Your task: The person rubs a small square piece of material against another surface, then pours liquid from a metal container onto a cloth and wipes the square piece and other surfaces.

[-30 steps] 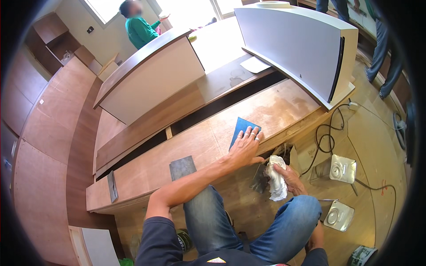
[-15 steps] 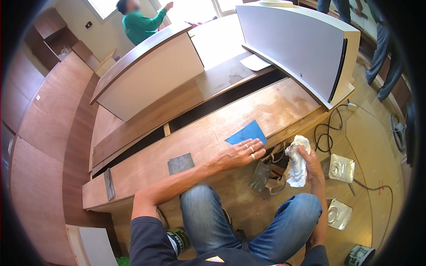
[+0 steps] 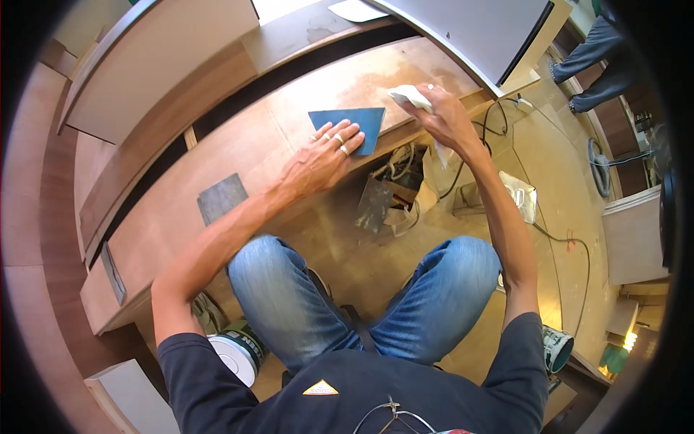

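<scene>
Pressing a blue sheet [image 3: 350,124] flat with the left hand [image 3: 323,155], right hand [image 3: 442,112] closed around a white rag [image 3: 409,95] on the wooden panel [image 3: 246,155].

Left hand: fingers spread, palm down, fingertips on the sheet's near-left corner, nothing gripped. Sheet lies near the panel's front edge, long axis running left-right along that edge, bare wood beyond and to its left. Right hand wraps the rag, which touches the panel just right of the sheet, near the front edge. Grey sheet [image 3: 222,197] lies further left, well apart. Cables [image 3: 397,163] and clutter sit on the floor below the edge.
</scene>
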`<state>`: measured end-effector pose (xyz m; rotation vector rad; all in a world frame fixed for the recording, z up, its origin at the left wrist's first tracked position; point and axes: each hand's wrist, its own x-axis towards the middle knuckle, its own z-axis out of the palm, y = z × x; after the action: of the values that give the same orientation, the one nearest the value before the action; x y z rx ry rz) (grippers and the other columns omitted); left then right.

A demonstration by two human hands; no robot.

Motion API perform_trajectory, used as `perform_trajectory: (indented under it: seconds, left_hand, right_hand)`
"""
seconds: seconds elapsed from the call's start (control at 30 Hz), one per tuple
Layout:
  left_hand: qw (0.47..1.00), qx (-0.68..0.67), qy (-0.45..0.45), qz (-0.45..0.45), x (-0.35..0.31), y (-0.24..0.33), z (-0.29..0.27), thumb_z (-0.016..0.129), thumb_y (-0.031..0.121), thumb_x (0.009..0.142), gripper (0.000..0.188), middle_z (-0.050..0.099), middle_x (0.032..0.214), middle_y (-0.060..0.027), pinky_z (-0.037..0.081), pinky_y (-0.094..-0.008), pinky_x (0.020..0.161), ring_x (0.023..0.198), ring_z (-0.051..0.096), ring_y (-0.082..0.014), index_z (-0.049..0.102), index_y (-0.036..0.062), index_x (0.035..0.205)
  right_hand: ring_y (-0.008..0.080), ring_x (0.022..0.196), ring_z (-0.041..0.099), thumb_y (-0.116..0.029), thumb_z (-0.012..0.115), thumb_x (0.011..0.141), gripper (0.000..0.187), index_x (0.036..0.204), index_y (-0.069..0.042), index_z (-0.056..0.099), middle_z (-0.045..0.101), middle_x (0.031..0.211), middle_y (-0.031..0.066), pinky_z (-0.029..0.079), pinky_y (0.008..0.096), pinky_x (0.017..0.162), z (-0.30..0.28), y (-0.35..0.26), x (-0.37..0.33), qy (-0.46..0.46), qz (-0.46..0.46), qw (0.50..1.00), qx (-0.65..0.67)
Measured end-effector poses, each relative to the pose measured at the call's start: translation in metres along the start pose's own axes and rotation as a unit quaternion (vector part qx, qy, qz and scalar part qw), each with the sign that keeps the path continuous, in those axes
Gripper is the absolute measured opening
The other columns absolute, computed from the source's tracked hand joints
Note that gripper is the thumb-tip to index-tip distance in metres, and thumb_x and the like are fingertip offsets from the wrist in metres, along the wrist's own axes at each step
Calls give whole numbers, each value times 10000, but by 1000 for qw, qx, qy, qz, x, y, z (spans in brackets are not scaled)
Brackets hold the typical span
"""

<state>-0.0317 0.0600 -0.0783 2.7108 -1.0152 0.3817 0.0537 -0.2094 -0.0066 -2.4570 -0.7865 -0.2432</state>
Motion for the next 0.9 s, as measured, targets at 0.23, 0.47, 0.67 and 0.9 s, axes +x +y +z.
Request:
perform_trajectory:
  seconds: [0.23, 0.47, 0.67, 0.9]
  left_hand:
    - [998, 43, 17, -45, -3, -6, 1, 598, 285, 967, 498, 540, 1413, -139, 388, -431, 1123, 1350, 486, -285, 522, 55, 1401]
    - [996, 57, 42, -48, -5, -7, 10, 593, 285, 974, 475, 557, 1404, -132, 388, -431, 1116, 1344, 499, -273, 535, 70, 1394]
    - [995, 71, 48, -53, -6, -5, 8, 594, 280, 972, 442, 570, 1390, -127, 404, -433, 1096, 1334, 512, -258, 563, 62, 1355]
    - [992, 103, 58, -47, -5, -11, 11, 577, 255, 974, 424, 582, 1373, -123, 415, -433, 1082, 1320, 526, -253, 560, 67, 1353]
  right_hand:
    - [381, 1020, 640, -269, 650, 919, 305, 1073, -8, 687, 687, 1046, 205, 503, 462, 904, 30, -12, 40, -41, -38, 993, -99]
    - [377, 1003, 627, -288, 694, 889, 293, 1036, -35, 695, 675, 1015, 180, 504, 467, 883, 72, -7, 55, -86, -90, 984, -128]
    - [404, 976, 661, -318, 684, 892, 292, 1050, -75, 713, 695, 1050, 190, 546, 490, 830, 69, -26, 50, -94, -27, 976, -195]
    - [399, 1002, 647, -342, 664, 904, 333, 1103, -78, 705, 691, 1084, 195, 523, 484, 889, 74, -18, 44, -89, -75, 973, -201]
